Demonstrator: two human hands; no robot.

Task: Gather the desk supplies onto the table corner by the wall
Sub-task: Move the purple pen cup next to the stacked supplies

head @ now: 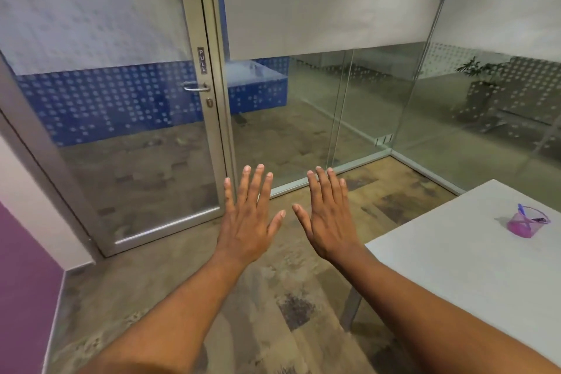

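While both arms reach forward over the mottled floor [273, 297], the left hand [250, 215] and right hand [329, 218] hover palm-down, fingers [260, 179] spread wide and holding nothing. A white bench [455, 267] stands at right, carrying a purple mesh pen cup [526, 223] near its far edge. Ahead are a glass door [121, 130] marked PULL and frosted glass partitions [334, 24].

Both grips, left [247, 215] and right [329, 218], are spread flat over bare floor [188, 297], holding nothing. The desk [455, 267] top lies bare to the right, except a cup [526, 223] near its far edge. Glass walls [349, 115] and a door [136, 130] close off the front.
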